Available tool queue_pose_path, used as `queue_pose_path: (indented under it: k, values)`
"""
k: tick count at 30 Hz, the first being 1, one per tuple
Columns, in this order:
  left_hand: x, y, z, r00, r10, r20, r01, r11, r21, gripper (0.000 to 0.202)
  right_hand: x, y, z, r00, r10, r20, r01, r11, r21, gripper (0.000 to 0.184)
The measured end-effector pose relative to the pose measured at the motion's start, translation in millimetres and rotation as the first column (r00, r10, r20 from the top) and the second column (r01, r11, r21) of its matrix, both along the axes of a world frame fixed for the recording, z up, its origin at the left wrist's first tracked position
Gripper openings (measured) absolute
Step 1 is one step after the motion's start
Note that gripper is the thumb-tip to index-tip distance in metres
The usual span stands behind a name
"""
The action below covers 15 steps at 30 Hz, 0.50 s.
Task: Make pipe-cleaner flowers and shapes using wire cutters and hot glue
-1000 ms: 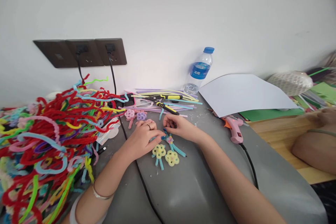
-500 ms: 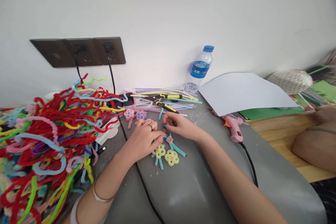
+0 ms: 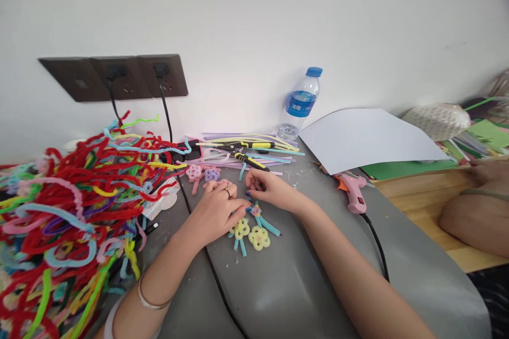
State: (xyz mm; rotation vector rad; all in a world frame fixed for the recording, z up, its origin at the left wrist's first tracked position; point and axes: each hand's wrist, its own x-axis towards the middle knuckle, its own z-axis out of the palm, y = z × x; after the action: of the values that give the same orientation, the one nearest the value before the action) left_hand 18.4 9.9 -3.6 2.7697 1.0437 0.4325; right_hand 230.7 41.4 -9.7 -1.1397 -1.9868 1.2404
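Note:
My left hand [image 3: 217, 206] and my right hand [image 3: 267, 189] rest on a grey surface [image 3: 302, 286], fingertips pinched together on a small pipe-cleaner flower piece [image 3: 254, 211] with blue stems. Two yellow looped flowers [image 3: 250, 233] lie just below the fingers. A pink flower [image 3: 194, 172] and a purple one [image 3: 212, 174] lie beyond my left hand. My left wrist wears a bangle and a ring sits on one finger.
A big tangle of coloured pipe cleaners [image 3: 67, 206] fills the left. Straight pipe cleaners and yellow-handled pliers [image 3: 248, 156] lie at the wall, beside a water bottle [image 3: 300, 106]. A pink glue gun [image 3: 352, 190], white paper [image 3: 369, 137], wall sockets [image 3: 115, 77] and another person's arm [image 3: 473, 217] are around.
My hands stay pinched over the flower piece with barely any shift. The view has drifted slightly, nothing else moved.

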Motion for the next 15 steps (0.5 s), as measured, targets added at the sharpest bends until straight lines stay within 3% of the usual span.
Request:
queue_pose_path:
  k: [15]
  values:
    - [0.7, -0.3, -0.5, 0.999, 0.023, -0.028, -0.024, 1.0, -0.003, 0.034, -0.3, 1.6, -1.8, 1.0, 0.007, 0.0, -0.007, 1.0, -0.003, 0.013]
